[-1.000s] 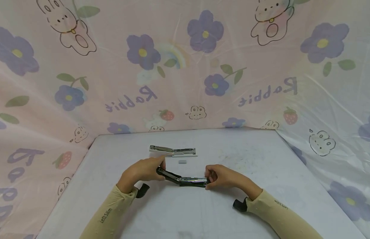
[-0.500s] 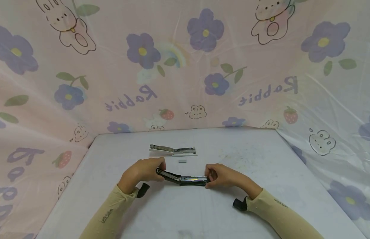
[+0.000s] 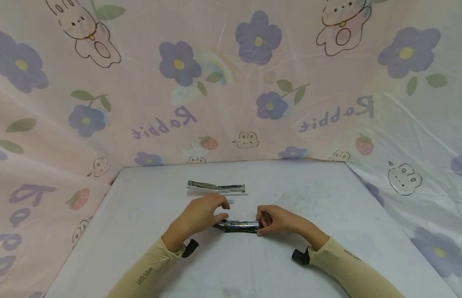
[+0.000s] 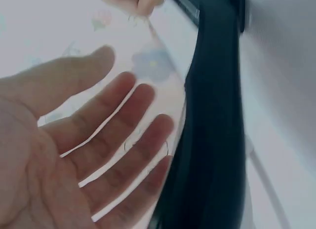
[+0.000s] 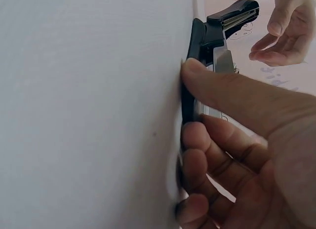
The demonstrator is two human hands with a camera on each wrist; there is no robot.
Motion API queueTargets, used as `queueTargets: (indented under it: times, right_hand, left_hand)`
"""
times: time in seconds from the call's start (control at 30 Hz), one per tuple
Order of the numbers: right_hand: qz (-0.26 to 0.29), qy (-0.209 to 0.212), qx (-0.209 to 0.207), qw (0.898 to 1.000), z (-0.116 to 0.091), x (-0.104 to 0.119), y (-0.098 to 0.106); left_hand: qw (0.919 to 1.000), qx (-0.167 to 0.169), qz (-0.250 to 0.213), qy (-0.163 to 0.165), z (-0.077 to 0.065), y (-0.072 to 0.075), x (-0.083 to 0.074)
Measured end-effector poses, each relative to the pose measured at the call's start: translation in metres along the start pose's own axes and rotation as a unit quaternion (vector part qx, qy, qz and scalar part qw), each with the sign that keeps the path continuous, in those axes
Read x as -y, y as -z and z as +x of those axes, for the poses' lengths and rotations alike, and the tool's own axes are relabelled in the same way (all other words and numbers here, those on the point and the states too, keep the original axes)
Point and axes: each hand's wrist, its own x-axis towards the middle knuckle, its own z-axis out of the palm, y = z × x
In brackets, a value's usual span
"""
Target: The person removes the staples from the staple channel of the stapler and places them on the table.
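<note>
A black stapler (image 3: 241,227), hinged wide apart with its metal magazine facing up, lies on the white table. My right hand (image 3: 277,221) grips its right end, thumb and fingers pinching the black base (image 5: 197,39) in the right wrist view. Over the stapler's left arm, my left hand (image 3: 201,213) is held with fingers spread and nothing in them. The left wrist view shows its palm (image 4: 59,155) beside the stapler's black arm (image 4: 215,100). Just beyond its fingertips is a small grey staple strip (image 3: 231,201), partly hidden by the hand.
Farther back lies a second stapler (image 3: 231,190), white and also spread apart. A patterned curtain (image 3: 223,103) hangs behind and along both sides of the table (image 3: 309,186).
My left hand has let go of the black stapler's left arm and moved right, towards the staple strip. My right hand keeps its grip on the other end.
</note>
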Motion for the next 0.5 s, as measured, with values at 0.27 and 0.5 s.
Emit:
queueTargets:
  times: [0.27, 0.5]
  right_hand:
    - [0.007, -0.001, -0.005, 1.0, -0.002, 0.001, 0.001]
    - [0.005, 0.001, -0.005, 1.0, -0.001, -0.001, -0.001]
  left_hand:
    - [0.9991, 0.007, 0.023, -0.035, 0.013, -0.011, -0.015]
    - [0.9981, 0.024, 0.037, -0.042, 0.026, -0.026, -0.024]
